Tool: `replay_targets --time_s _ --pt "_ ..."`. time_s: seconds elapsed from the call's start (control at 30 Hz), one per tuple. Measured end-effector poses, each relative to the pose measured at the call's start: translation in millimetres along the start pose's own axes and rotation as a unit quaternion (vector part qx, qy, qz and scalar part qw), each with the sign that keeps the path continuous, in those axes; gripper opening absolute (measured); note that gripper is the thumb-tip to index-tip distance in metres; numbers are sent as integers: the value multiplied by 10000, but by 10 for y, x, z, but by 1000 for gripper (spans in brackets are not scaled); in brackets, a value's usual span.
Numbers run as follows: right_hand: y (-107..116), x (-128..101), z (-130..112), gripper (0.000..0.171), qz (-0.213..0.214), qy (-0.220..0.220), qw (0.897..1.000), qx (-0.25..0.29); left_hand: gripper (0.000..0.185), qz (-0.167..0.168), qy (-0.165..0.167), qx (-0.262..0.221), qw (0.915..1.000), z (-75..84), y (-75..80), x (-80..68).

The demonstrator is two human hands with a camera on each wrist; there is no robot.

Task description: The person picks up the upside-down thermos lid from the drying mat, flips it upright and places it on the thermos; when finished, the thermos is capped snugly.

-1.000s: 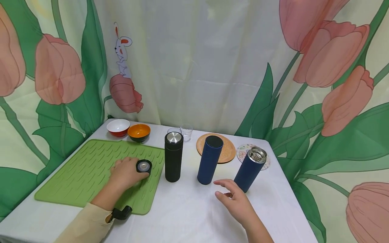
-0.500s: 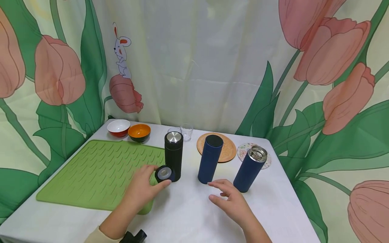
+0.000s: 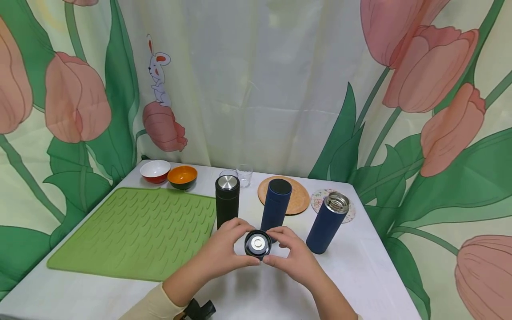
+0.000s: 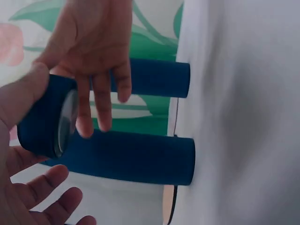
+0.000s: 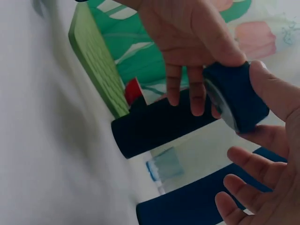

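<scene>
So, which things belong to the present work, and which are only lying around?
In use: blue lid, left hand, right hand, probably open blue flask.
Seemingly idle: black flask, capped blue flask, green mat, red bowl, orange bowl, glasses, round board, floral disc.

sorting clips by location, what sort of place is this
Probably a small staged spot indoors, perhaps for filming tabletop work; the pictures don't settle which room. A tulip-print curtain hangs behind a white table, with a green mat on it.
</scene>
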State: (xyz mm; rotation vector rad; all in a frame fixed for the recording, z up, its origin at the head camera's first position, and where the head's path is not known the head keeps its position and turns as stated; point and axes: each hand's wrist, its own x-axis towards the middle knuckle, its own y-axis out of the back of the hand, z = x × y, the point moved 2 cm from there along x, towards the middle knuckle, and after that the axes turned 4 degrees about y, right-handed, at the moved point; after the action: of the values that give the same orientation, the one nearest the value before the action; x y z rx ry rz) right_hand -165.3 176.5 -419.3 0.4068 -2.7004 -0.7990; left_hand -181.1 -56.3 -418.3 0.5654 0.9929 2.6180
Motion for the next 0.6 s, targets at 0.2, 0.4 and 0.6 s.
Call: replay_targets --time_s 0.2,0.4,0.6 --pt "91 145 65 61 -171 412 9990 15 66 233 -135 314 9991 43 -56 103" --pt "164 225 62 64 -284 695 9972 21 66 262 -60 186 9995 67 -49 163" --pt "173 228 31 66 -75 647 9974 -307 68 182 -90 225 9995 77 -14 180"
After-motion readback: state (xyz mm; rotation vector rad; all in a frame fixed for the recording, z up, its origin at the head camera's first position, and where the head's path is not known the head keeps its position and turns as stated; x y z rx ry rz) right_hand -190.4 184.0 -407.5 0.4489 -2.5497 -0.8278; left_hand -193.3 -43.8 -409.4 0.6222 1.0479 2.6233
